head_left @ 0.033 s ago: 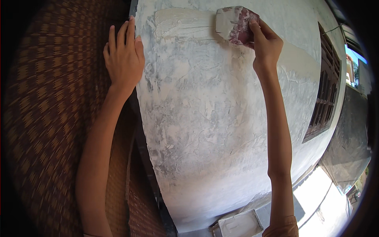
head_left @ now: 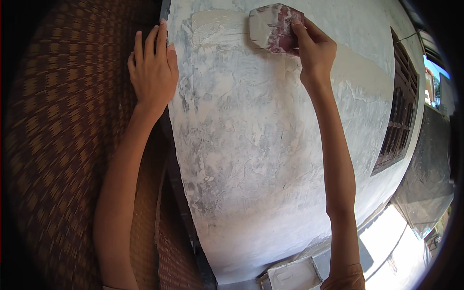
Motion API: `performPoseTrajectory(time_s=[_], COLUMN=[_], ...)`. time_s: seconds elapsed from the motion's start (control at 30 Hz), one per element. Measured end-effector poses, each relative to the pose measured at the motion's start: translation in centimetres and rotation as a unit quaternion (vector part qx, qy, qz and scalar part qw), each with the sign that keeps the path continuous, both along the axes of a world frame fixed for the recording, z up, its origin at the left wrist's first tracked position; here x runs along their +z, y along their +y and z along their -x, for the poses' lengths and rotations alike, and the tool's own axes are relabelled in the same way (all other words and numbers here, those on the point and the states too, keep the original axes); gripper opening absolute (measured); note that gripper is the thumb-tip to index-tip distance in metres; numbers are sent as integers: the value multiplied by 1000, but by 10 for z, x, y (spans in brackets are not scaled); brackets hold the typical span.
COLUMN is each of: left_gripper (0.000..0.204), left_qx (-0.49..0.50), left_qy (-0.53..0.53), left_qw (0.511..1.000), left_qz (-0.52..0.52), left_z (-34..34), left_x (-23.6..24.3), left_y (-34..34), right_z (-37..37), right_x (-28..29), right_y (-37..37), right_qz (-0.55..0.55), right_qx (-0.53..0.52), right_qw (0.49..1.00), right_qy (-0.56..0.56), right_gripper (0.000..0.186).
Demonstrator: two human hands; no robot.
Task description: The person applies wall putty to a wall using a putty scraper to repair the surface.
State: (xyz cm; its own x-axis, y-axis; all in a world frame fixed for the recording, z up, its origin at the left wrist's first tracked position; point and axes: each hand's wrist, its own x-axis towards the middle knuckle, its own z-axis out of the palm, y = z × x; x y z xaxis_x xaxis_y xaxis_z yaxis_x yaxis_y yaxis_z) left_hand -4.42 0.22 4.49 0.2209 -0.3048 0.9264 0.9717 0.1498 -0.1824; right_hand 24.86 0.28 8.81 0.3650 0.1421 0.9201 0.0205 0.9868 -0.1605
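My right hand (head_left: 314, 48) reaches up and grips a reddish flat scraper (head_left: 273, 29) smeared with white putty, its blade pressed on a patchy white and grey plastered wall (head_left: 261, 159). A smooth fresh band of putty (head_left: 217, 26) lies just left of the blade. My left hand (head_left: 152, 72) rests flat with fingers together at the wall's left edge, partly on the woven panel, holding nothing.
A brown woven cane panel (head_left: 63, 145) fills the left side, with a dark frame strip (head_left: 181, 193) between it and the wall. A dark grilled window (head_left: 398, 125) sits in the wall at right. A white putty-covered board (head_left: 292, 276) lies below on sunlit ground.
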Motion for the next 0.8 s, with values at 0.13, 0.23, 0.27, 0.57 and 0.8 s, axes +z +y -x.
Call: performPoseTrajectory(time_s=[0.13,0.23,0.27,0.57,0.8], left_gripper=[51,51,51,50,50], left_qx=[17,25,31,15,4], left_qy=[-7,-12,-17,-26,-30], left_qw=[1000,1000,999,1000,1000], left_qz=[9,3,1,-9,-2], left_z=[1,2,3,0,-6], left_x=[-1,-3,-3,-3,-4], left_y=[-3,-5,-6,0,0], right_z=[70,71,58,75,45], right_x=[3,6,5,11,16], right_y=[-7,-4,-10,-14,-5], right_qz=[39,50,49,17,32], right_qx=[-79,-67,-73,-57,-43], right_qw=[993,995,993,994,999], right_qy=[-75,-52,-76,-94,-12], right_gripper=[36,35,36,35,35])
